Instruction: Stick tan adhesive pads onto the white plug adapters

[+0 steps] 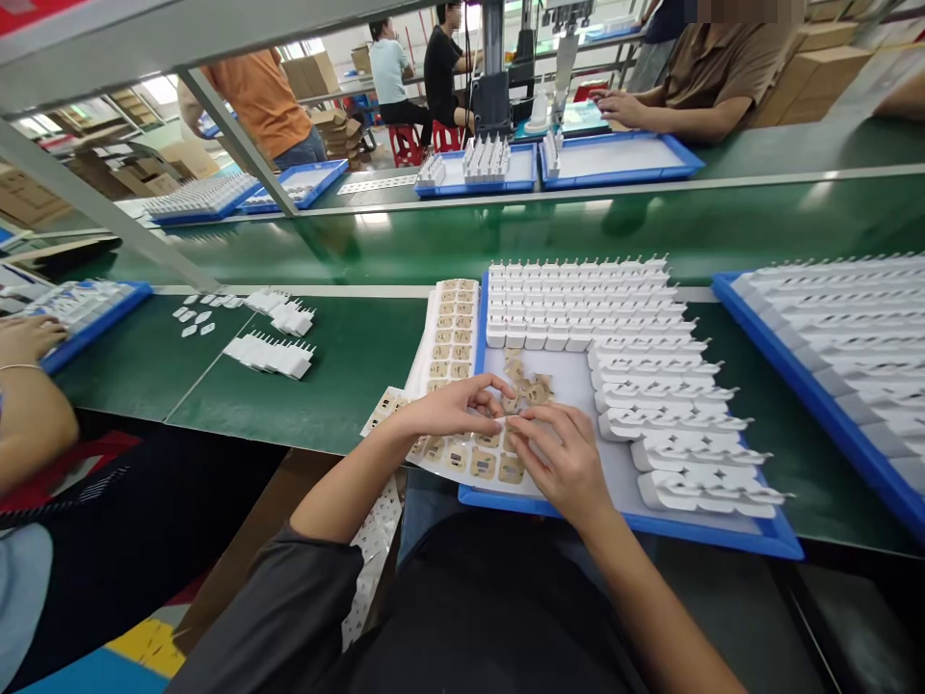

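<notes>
My left hand (462,405) is over a backing sheet of tan die-cut stickers (483,463), its index finger raised and its thumb and another fingertip close together. Facing it, my right hand (564,453) has thumb and fingers pinched together at the sheet's upper edge. A small pale piece shows between the two sets of fingertips, too small to make out. Just beyond the fingers, crumpled tan scraps (533,388) lie in a blue-rimmed tray (564,424). Rows of white plastic housings with metal pins (578,304) fill the tray's back and right side.
Another sticker sheet (452,333) lies along the tray's left edge. Loose white housings (271,355) and small white plates (194,316) sit farther left, near a co-worker's arm (33,386). A second full tray (838,357) stands at right. Across the green belt (434,236) other people sit.
</notes>
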The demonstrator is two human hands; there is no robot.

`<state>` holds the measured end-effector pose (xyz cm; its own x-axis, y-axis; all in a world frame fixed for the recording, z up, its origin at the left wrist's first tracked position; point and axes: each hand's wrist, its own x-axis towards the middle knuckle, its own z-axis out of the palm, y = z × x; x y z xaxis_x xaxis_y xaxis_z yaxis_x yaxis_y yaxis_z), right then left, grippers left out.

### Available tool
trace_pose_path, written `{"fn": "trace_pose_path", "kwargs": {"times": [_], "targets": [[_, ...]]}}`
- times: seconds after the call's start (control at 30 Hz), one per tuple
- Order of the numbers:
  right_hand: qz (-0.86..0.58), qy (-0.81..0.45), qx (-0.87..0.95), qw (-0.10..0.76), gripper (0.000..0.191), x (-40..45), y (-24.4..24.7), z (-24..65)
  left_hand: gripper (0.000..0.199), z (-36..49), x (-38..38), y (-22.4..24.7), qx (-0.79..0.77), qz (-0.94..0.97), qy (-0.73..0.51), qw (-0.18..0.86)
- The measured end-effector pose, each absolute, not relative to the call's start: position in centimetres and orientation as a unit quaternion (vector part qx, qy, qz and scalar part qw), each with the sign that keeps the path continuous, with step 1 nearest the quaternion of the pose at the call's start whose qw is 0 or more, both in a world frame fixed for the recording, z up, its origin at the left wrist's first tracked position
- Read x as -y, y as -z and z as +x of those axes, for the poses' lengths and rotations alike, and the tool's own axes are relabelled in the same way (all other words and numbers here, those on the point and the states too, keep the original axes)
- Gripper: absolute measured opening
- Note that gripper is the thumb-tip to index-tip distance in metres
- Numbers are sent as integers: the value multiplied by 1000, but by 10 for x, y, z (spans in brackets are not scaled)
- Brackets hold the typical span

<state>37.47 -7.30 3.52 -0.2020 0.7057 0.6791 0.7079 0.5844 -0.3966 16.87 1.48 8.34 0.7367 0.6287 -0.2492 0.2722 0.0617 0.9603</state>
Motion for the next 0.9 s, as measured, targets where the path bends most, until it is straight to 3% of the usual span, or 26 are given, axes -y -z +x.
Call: {"fn": "trace_pose_path", "kwargs": {"times": [0.3, 0.53, 0.6, 0.77, 0.9], "targets": [[-456, -28, 755, 470, 16, 75, -38, 376, 48, 177, -18, -78, -309, 627, -126, 704], [-450, -75, 719, 525, 11, 79, -41, 381, 47, 175, -23, -75, -321, 654, -122, 674], [-460, -87, 673, 572, 12, 82, -42, 384, 44, 176, -25, -72, -354, 702, -121, 606], [-406, -80, 689, 595, 17, 84, -45, 382, 37, 199, -23, -65, -387, 867, -157, 272], [-328, -25, 729, 600, 21, 85, -49, 376, 43, 249, -16, -67, -313, 922, -169, 154]]}}
